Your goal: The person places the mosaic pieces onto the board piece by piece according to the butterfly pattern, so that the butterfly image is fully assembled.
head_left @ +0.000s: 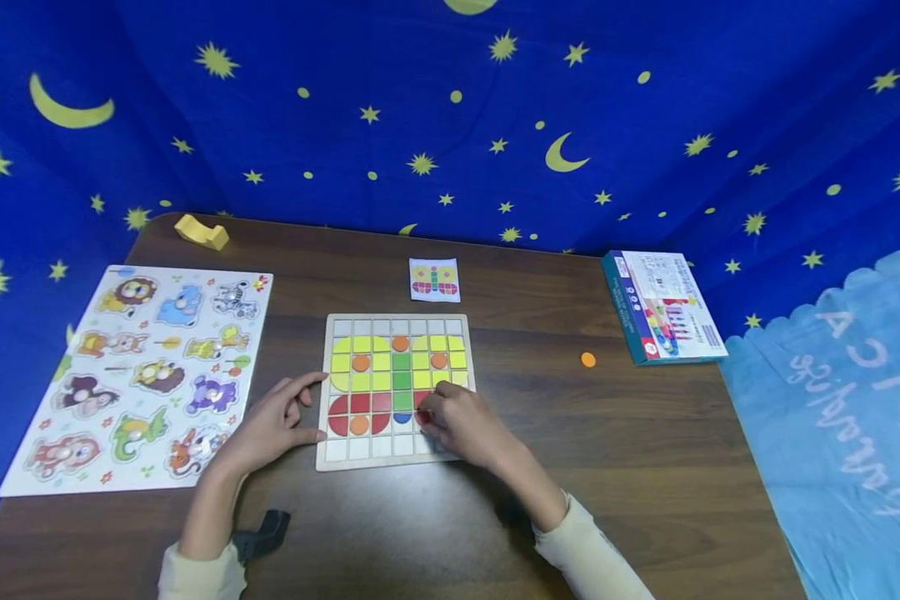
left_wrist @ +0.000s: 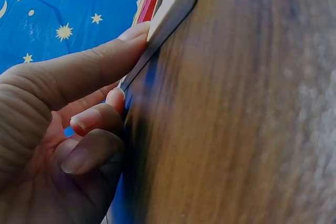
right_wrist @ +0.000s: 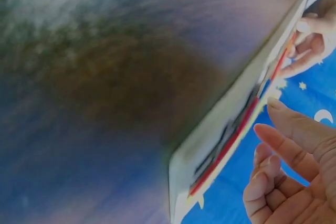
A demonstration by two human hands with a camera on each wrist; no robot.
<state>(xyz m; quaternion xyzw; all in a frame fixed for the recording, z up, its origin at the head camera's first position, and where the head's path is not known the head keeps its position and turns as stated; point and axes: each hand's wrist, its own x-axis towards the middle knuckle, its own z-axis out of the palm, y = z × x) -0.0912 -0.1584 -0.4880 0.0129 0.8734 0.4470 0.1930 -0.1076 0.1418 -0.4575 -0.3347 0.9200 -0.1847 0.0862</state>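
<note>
A wooden grid board (head_left: 398, 465) lies mid-table with flat coloured tiles forming a butterfly. Yellow tiles (head_left: 341, 362) make the upper wings, red tiles (head_left: 359, 402) the lower ones, and green tiles (head_left: 402, 379) the body. Orange discs (head_left: 400, 343) sit among them. My left hand (head_left: 270, 425) touches the board's left edge with thumb and index finger; its other fingers are bent, holding nothing. Over the lower right wing, my right hand (head_left: 465, 425) has its fingertips at the red tiles and covers part of them. No tile shows between its thumb and index finger (right_wrist: 278, 140).
Behind the board lies a small butterfly picture card (head_left: 434, 280). A loose orange disc (head_left: 588, 359) is to the right, near a box (head_left: 667, 308). An animal puzzle board (head_left: 142, 375) lies at left, with a yellow tape dispenser (head_left: 202, 232) behind it.
</note>
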